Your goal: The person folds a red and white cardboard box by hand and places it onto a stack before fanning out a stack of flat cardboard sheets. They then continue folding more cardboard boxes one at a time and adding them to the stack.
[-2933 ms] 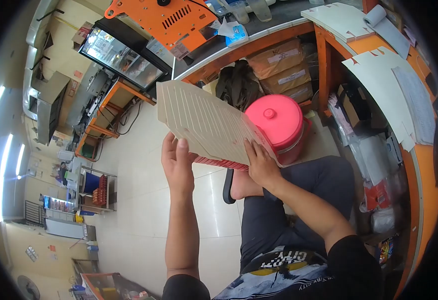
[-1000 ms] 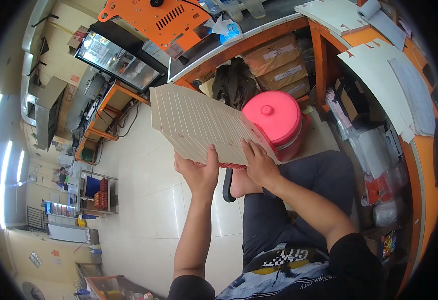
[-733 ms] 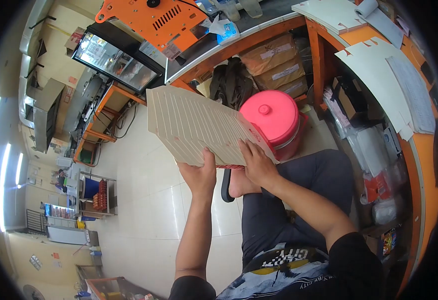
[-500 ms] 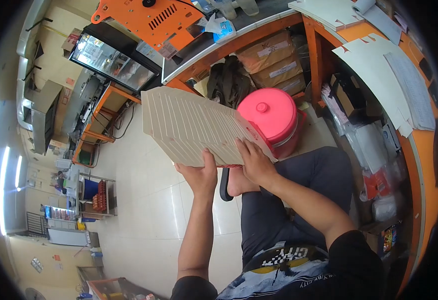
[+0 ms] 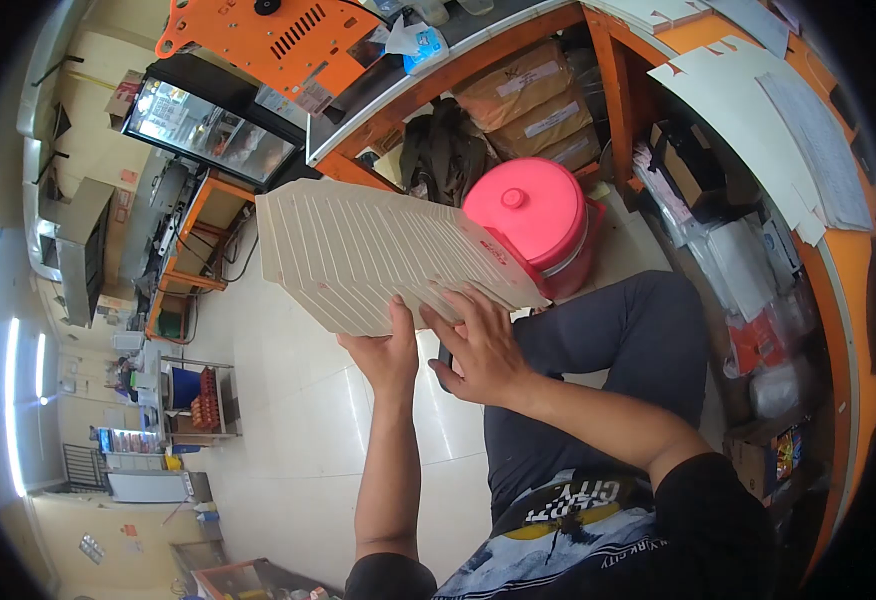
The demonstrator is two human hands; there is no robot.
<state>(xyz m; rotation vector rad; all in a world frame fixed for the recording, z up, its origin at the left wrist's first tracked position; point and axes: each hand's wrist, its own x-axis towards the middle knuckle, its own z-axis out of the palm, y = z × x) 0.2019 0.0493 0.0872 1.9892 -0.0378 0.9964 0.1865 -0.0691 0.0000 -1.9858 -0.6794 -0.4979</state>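
Observation:
A fanned stack of flat cardboard box blanks (image 5: 358, 250), greyish-beige with red print on the right end one, is held up in front of me. My left hand (image 5: 386, 358) grips its lower edge, the thumb over the near face and the other fingers hidden behind. Against the lower right part of the fan lies my right hand (image 5: 483, 350), fingers spread over the overlapping edges and thumb apart below them. Just behind the stack's right end stands a pink lidded bucket (image 5: 523, 210).
An orange machine (image 5: 268, 45) and a tissue pack (image 5: 423, 48) sit on the counter. Brown wrapped parcels (image 5: 528, 95) are under it. White card sheets (image 5: 748, 120) lie on the orange table at right, above a shelf of plastic-wrapped packs (image 5: 743, 280). My bent leg (image 5: 608, 340) is below the stack.
My right hand has slid left along the stack, and its thumb has come away below the edge. The blanks are fanned wider toward the left. My left hand keeps its grip.

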